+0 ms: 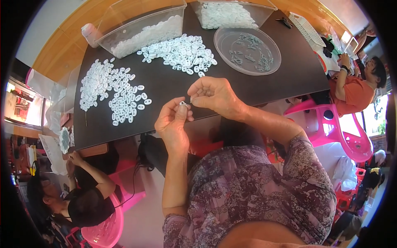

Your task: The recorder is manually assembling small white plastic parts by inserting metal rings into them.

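Note:
Just off the front edge of the dark table, my left hand [173, 120] pinches a small white oval plastic piece [183, 103] with dark marks between thumb and fingers. Close beside it, my right hand [215, 97] has thumb and fingertips pressed together; whatever they hold is too small to make out. Beyond my hands lies a heap of similar white oval pieces [182, 53]. Another spread of them [120, 91] covers the table's left part. A round clear tray [218, 49] farther right holds scattered thin grey-green bits [250, 41].
Two clear plastic bins [142, 20] [264, 5] of white pieces stand at the back. Nearby are a white bottle [89, 34], dark pliers [284, 22] and a perforated white basket [306, 29]. People sit at left [89, 202] and right [355, 93]; a pink chair [355, 142] stands at right.

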Demonstrator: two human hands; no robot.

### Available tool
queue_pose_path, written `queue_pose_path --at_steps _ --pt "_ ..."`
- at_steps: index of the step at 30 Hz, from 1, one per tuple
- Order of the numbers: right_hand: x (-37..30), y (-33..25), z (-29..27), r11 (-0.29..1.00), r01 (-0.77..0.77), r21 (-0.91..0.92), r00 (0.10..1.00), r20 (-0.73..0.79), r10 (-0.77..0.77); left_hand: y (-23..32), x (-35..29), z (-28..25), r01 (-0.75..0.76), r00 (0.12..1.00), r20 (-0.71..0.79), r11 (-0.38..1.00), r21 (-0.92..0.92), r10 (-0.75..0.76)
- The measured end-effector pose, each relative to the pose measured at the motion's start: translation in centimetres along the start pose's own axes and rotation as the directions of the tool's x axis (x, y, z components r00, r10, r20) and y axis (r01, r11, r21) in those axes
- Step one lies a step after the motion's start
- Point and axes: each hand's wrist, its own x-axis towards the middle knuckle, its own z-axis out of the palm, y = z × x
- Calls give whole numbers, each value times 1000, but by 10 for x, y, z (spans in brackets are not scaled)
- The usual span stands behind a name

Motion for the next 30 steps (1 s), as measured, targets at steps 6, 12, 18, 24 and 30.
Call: queue_pose_path --at_steps 6,12,18,24,30 --pt "-4 0 9 999 8 -52 1000 15 -8 0 -7 -5 47 998 41 996 -77 -44" --pt "-8 -4 12 995 -38 -95 999 33 41 3 -10 -4 14 1000 -1 1000 -22 -14" --pt "-9 -2 13 988 -30 -154 999 31 35 1 -12 -4 -18 1000 -15 998 65 19" --pt "-11 0 14 973 -5 -230 1000 20 10 -1 -14 -4 -46 999 -10 995 91 47" --pt "-14 3 16 968 21 -250 1000 4 -20 -4 -17 0 -92 995 -24 988 121 95"
